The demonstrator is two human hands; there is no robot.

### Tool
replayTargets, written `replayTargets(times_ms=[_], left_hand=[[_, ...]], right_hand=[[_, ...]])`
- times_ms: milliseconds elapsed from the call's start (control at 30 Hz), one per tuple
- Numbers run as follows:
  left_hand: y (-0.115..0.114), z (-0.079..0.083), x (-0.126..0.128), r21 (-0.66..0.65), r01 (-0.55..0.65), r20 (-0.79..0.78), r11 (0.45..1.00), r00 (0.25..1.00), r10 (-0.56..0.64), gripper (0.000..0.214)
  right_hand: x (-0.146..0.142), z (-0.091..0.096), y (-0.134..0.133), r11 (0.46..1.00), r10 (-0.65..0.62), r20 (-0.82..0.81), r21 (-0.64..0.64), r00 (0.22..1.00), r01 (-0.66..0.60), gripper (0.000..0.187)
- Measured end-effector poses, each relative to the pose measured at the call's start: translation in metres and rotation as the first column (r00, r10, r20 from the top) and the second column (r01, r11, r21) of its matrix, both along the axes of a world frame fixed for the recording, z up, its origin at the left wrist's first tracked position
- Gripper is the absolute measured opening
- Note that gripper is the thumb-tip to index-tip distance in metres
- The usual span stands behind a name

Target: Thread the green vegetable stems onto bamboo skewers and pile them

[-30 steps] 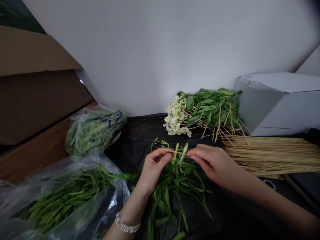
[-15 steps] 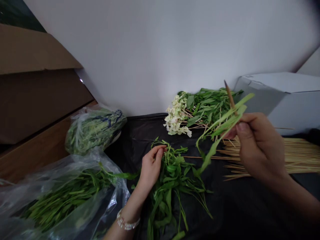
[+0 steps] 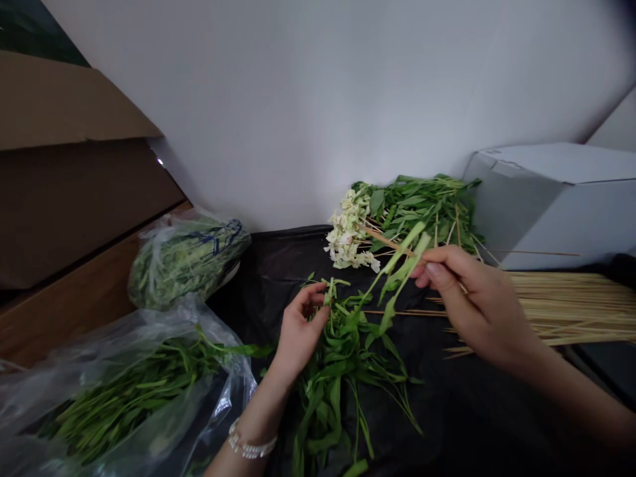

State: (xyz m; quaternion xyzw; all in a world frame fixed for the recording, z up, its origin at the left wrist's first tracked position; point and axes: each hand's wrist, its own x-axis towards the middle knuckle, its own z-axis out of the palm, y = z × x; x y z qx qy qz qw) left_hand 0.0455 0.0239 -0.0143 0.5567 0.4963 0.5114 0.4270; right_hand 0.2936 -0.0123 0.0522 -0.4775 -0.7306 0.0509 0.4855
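Note:
My right hand (image 3: 477, 308) pinches a wooden skewer (image 3: 386, 240) together with a leafy green (image 3: 407, 265); the skewer's tip points left and the green's strips cross it, their ends trailing down. My left hand (image 3: 301, 331), with a beaded bracelet at its wrist, has thumb and fingers closed around a leafy green stem (image 3: 328, 290) at the top of a loose pile of leafy greens (image 3: 330, 397). That pile lies on a black sheet (image 3: 283, 258). Behind my right hand rests a bundle of bare skewers (image 3: 576, 308).
Skewered greens (image 3: 415, 205) and skewers of pale leaf pieces (image 3: 348, 228) lie against the wall. At left are an open plastic bag of greens (image 3: 129, 404), a tied bag (image 3: 183, 265) and a cardboard box (image 3: 74, 199). A white box (image 3: 586, 205) stands right.
My right hand has moved left and lower with the skewer and green, and the skewer has tipped from near upright toward level. The left fingers now grip a stem on the pile.

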Motion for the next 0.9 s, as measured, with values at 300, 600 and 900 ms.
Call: replayTargets(times_ms=[300, 600, 900], left_hand=[[-0.001, 0.008, -0.004, -0.153, 0.064, 0.338, 0.986, 0.941, -0.009, 0.029], [-0.005, 0.014, -0.001, -0.14, 0.173, 0.456, 0.975, 0.885, -0.091, 0.03], [-0.004, 0.018, 0.0, -0.243, 0.169, 0.588, 0.955, 0.809, 0.006, 0.028]], right_hand=[[-0.011, -0.014, 0.004, 0.974, 0.184, 0.279, -0.181, 0.943, -0.136, 0.023], [-0.012, -0.022, 0.006, 0.975, 0.162, 0.367, -0.202, 0.916, -0.091, 0.028], [-0.017, -0.027, 0.005, 0.965, 0.191, 0.399, -0.243, 0.897, -0.097, 0.027]])
